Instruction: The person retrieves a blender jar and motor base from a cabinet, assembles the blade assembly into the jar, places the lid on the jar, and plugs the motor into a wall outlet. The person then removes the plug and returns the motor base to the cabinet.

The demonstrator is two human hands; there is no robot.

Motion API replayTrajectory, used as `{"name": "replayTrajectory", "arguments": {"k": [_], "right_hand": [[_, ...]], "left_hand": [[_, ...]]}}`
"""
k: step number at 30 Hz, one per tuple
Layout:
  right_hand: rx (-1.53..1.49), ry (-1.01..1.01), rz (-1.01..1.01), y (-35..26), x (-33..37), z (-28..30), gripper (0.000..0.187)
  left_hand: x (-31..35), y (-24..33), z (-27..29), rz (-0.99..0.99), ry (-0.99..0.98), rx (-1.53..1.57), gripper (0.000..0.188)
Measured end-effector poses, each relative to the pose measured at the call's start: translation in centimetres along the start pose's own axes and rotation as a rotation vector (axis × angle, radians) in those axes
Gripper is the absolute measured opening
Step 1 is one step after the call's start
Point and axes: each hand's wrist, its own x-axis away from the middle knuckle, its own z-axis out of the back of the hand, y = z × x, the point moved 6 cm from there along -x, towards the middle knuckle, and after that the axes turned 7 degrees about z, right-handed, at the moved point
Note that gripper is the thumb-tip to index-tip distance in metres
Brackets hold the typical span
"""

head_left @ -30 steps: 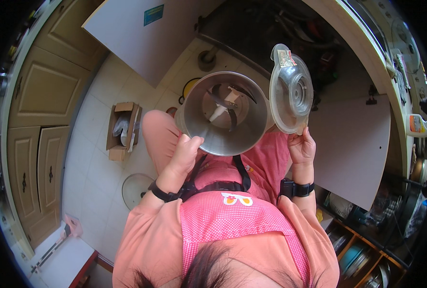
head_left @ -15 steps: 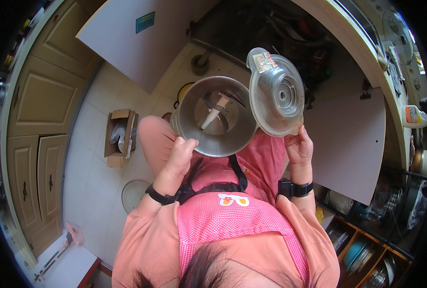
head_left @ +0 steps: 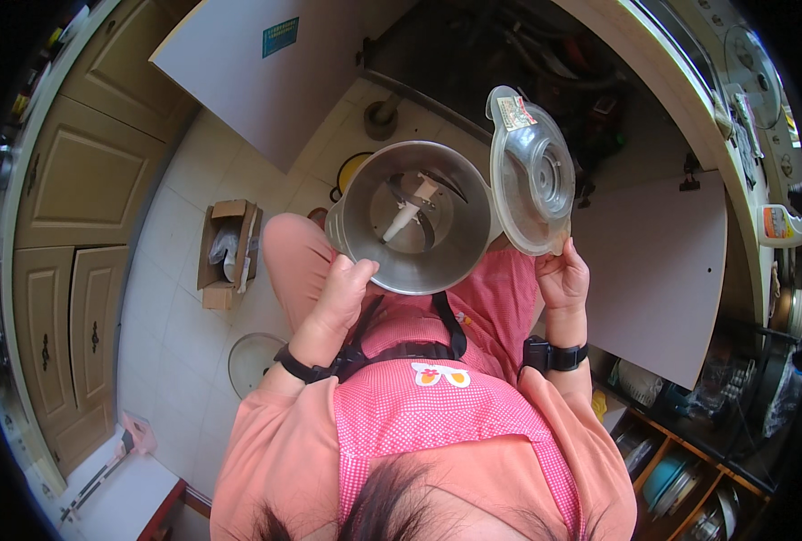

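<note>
A round stainless steel food processor bowl [head_left: 459,248] is held tipped toward me above my lap. Inside it lie a white-stemmed chopping blade [head_left: 403,221] with curved dark metal wings. My left hand [head_left: 345,287] is closed on the bowl's near left rim, thumb over the edge. My right hand [head_left: 562,275] pinches the lower edge of a clear plastic lid [head_left: 525,167]. The lid stands tilted at the bowl's right side, its stickered tab pointing away from me. Whether lid and bowl touch I cannot tell.
An open cabinet door [head_left: 256,81] stands at the far left, another [head_left: 653,261] at the right, with a dark cabinet interior between. On the tiled floor are a cardboard box [head_left: 229,248], a glass lid [head_left: 255,362] and a grey pot-like vessel [head_left: 381,119]. Dish shelves [head_left: 676,478] are lower right.
The lid has shifted a little to the right and turned more edge-on. The bowl has moved slightly right with my left hand. Both grips look the same.
</note>
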Motion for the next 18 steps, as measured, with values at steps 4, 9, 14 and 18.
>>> {"name": "replayTrajectory", "arguments": {"k": [4,9,14,18], "right_hand": [[-0.018,-0.001,-0.011,0.14,0.07,0.02,0.025],[-0.015,0.021,-0.001,0.06,0.02,0.17,0.025],[-0.019,-0.005,-0.001,-0.09,0.08,0.10,0.025],[-0.026,-0.014,-0.014,0.00,0.16,0.08,0.024]], "left_hand": [[0.07,-0.04,0.03,0.015,-0.005,-0.008,0.028],[0.19,0.20,-0.24,0.035,-0.018,-0.011,0.026],[0.49,0.33,-0.50,0.087,-0.001,0.027,0.028],[0.70,0.31,-0.58,0.115,0.004,0.090,0.030]]}}
